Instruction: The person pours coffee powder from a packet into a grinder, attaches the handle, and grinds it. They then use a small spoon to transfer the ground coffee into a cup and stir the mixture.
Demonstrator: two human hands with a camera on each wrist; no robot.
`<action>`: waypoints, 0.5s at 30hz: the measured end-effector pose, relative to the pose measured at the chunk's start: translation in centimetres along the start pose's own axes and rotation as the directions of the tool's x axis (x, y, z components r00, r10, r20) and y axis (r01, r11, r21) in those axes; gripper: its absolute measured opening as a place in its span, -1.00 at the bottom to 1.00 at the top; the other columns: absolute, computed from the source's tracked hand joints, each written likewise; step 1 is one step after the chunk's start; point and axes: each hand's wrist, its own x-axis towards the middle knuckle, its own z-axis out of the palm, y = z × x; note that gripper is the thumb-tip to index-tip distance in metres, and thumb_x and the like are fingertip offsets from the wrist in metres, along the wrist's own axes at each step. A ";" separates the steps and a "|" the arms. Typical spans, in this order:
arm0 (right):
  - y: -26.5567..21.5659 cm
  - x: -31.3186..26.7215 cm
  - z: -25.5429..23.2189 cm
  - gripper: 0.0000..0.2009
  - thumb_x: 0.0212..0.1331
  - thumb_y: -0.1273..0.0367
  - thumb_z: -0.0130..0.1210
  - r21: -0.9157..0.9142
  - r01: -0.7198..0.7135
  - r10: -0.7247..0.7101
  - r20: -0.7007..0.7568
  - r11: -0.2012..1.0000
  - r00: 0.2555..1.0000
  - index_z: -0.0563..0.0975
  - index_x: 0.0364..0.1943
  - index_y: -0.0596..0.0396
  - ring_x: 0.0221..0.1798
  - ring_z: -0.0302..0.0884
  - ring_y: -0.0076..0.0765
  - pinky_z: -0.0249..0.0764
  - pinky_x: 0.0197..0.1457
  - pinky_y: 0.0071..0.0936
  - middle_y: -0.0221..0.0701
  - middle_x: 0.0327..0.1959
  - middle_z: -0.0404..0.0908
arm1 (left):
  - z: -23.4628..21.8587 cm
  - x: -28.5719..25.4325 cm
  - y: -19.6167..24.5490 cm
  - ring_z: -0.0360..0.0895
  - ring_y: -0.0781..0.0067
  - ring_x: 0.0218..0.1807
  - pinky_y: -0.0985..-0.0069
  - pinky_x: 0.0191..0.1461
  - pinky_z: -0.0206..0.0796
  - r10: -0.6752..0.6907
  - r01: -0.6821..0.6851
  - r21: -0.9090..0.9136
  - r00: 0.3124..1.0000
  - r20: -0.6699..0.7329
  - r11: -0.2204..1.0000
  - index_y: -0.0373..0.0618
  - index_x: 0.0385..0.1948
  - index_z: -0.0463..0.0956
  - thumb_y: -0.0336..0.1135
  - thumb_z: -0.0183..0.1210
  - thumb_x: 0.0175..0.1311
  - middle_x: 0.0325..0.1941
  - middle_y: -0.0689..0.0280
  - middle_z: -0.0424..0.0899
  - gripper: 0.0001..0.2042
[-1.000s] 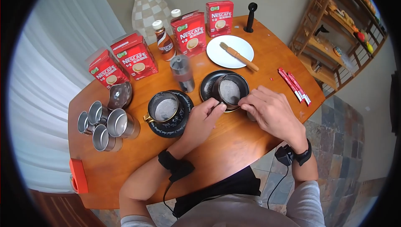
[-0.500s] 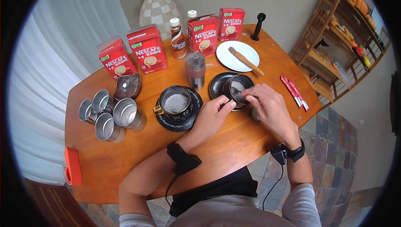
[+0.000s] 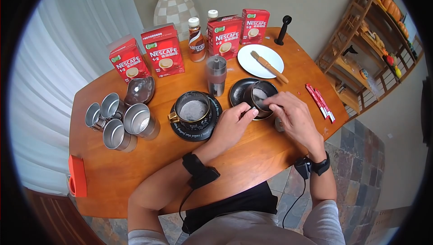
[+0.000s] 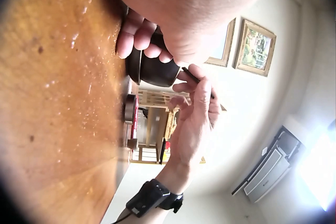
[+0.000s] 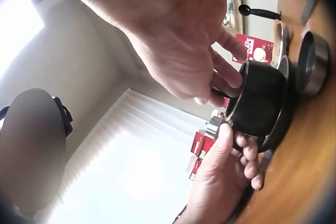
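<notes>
A black cup [image 3: 252, 103] with pale, greyish contents sits on a black saucer [image 3: 238, 92]. At its near left side, my left hand [image 3: 231, 125] grips it, thumb at the rim and fingers curled lower down, as the right wrist view shows. My right hand [image 3: 294, 117] is over the cup's right side and pinches a thin dark utensil [image 4: 191, 75], seen edge-on in the left wrist view. Its lower end is hidden in the cup. Under my right hand, close to the saucer, stands a small metal cup [image 5: 313, 64].
Left of my left hand, a gold-handled black cup [image 3: 193, 109] stands on its saucer. A clear grinder-like cylinder [image 3: 217, 77] is behind. Several metal cups [image 3: 119, 135] stand left. A white plate [image 3: 246, 60] bears a brush [image 3: 269, 67]. Red sachets [image 3: 320, 103] lie right.
My right hand has shifted from the cup's near right rim to over its opening, with the utensil in its fingers. My left hand stays at the cup. The head view has shifted slightly.
</notes>
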 end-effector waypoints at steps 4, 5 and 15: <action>-0.3 -0.1 -0.7 -0.86 0.40 0.37 0.19 0.047 0.012 -0.013 0.029 0.999 0.999 0.67 -0.12 0.13 -0.17 0.59 -0.03 0.52 -0.09 -0.18 -0.26 -0.27 0.66 | 0.1 0.0 0.1 0.42 0.73 -0.44 0.64 -0.44 0.37 -0.011 0.011 0.007 1.000 0.010 1.000 -0.16 -0.29 0.56 -0.09 0.16 0.58 -0.43 0.46 0.54 -0.69; -0.3 0.0 -0.5 -0.86 0.40 0.36 0.20 0.053 0.013 -0.013 0.011 0.998 1.000 0.68 -0.13 0.13 -0.18 0.59 -0.03 0.52 -0.10 -0.18 -0.26 -0.28 0.66 | 0.1 0.0 0.1 0.42 0.72 -0.44 0.64 -0.44 0.37 -0.017 0.017 0.008 1.000 0.010 1.000 -0.17 -0.29 0.56 -0.09 0.16 0.58 -0.43 0.46 0.54 -0.69; -0.2 -0.7 -1.1 -0.86 0.40 0.36 0.20 0.018 0.004 -0.004 0.017 1.000 1.000 0.69 -0.13 0.11 -0.23 0.58 -0.08 0.51 -0.15 -0.20 -0.28 -0.32 0.66 | 0.1 0.0 0.0 0.41 0.73 -0.45 0.64 -0.43 0.37 0.000 -0.001 0.023 1.000 0.014 1.000 -0.18 -0.27 0.57 -0.10 0.17 0.57 -0.44 0.45 0.53 -0.69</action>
